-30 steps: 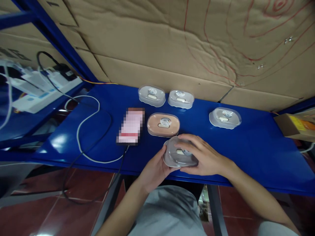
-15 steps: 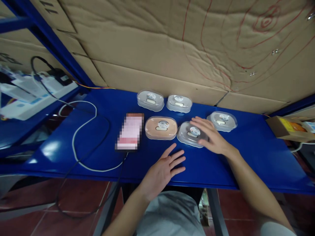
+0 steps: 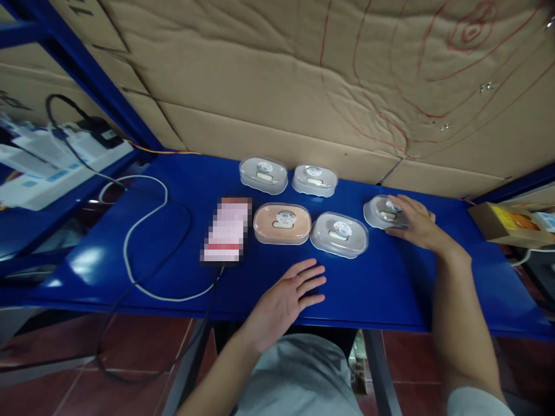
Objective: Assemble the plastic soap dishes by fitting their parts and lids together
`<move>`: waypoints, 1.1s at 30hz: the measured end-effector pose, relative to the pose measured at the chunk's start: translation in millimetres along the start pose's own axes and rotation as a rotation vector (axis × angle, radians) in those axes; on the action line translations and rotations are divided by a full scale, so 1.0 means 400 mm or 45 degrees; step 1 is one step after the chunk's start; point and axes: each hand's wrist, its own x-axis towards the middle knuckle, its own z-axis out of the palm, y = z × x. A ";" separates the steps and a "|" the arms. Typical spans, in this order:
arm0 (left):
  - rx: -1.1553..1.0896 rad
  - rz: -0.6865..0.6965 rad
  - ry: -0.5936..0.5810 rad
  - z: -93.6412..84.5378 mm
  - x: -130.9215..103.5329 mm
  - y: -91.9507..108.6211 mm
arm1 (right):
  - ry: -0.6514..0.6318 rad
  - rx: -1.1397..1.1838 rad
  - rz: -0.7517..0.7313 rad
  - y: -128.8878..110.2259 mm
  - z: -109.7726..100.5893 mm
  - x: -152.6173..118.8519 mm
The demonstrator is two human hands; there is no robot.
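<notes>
My right hand (image 3: 416,222) is around the right end of a small grey oval plastic box (image 3: 381,212), thumb at the front and fingers at the back. That box has a clear domed lid with a round label and rests on the table. Palm turned up and fingers spread, my left hand (image 3: 288,294) holds nothing near the front edge. Beyond it sit a peach oval box (image 3: 282,234) and another grey box (image 3: 333,245), side by side. Two more grey boxes, a left one (image 3: 264,185) and a right one (image 3: 314,188), stand at the back.
A phone (image 3: 228,228) with a blurred-out screen lies left of the peach box, cables running from it. A white power strip (image 3: 56,179) with plugs is at far left. Cardboard (image 3: 260,86) walls the back of the blue table (image 3: 182,277). An open carton (image 3: 498,234) stands at right.
My right hand has moved right, from over the front grey box to the rightmost grey box, and closed around its end. My left hand stays nearly still.
</notes>
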 end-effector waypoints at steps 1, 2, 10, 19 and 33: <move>0.008 0.001 0.007 0.002 0.000 0.000 | -0.002 -0.023 0.020 0.000 0.000 -0.003; 0.013 0.002 0.015 0.005 0.000 0.001 | -0.020 -0.039 0.056 -0.004 0.000 -0.005; 0.517 0.379 0.332 0.029 0.003 0.032 | -0.224 0.230 0.300 -0.091 -0.080 0.001; 2.244 0.941 0.634 -0.007 0.016 0.092 | -1.025 1.296 -0.257 -0.335 -0.171 -0.030; 0.865 0.568 0.182 -0.024 -0.007 0.005 | -0.502 1.154 -0.339 -0.496 0.000 -0.028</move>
